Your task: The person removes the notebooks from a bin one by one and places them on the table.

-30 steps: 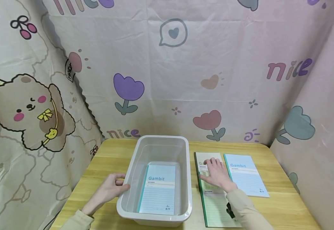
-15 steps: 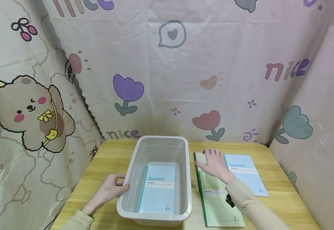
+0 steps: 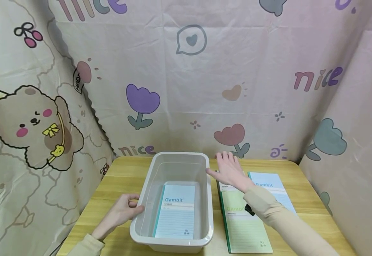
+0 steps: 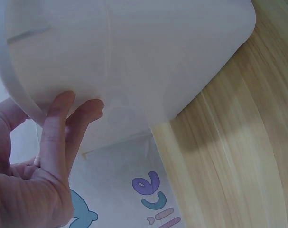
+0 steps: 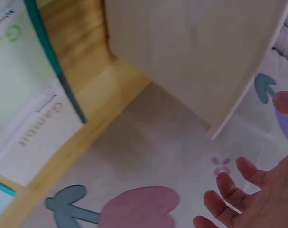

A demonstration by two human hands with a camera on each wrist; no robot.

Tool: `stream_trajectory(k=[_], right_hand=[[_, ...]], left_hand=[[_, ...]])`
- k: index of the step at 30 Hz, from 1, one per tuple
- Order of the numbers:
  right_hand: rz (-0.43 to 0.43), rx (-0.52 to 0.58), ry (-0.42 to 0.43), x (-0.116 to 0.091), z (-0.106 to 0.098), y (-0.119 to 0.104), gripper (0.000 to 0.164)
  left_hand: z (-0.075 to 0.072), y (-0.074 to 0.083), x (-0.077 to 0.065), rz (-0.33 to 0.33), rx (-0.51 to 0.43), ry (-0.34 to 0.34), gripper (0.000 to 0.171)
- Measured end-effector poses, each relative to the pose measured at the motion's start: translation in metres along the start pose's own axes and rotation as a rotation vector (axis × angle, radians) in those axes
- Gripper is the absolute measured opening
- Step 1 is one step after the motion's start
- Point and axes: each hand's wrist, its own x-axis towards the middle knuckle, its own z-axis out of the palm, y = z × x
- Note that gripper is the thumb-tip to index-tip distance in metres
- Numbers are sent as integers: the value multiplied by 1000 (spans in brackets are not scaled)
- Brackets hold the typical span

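A light grey plastic bin (image 3: 181, 170) stands on the table with a blue notebook (image 3: 174, 222) lying inside. My left hand (image 3: 122, 212) grips the bin's left rim, thumb over the edge and fingers against the outer wall (image 4: 148, 71). My right hand (image 3: 230, 173) is raised by the bin's right rim, over the far end of the notebooks, fingers spread and holding nothing. Under that arm lie a green notebook (image 3: 244, 233) and, partly covered by it, a whitish notebook (image 5: 44, 130) with a dark spine. A second blue notebook (image 3: 265, 179) lies farther right, partly hidden by the sleeve.
The wooden table (image 3: 131, 170) ends at the back against a printed cloth (image 3: 186, 89). More cloth hangs at the left (image 3: 29, 199) and right (image 3: 365, 142) sides.
My right hand has moved from the green and whitish notebooks up and away toward the bin's far right rim. The left hand and the bin stay in place.
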Motion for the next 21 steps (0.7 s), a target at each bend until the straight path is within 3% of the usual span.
stream_trajectory(k=[14, 21], right_hand=[[-85, -114, -39, 25, -19, -56, 65], [-138, -168, -80, 37, -16, -85, 65]], left_hand=[[0, -2, 0, 2, 1, 3, 48], [0, -3, 1, 13, -9, -6, 48]])
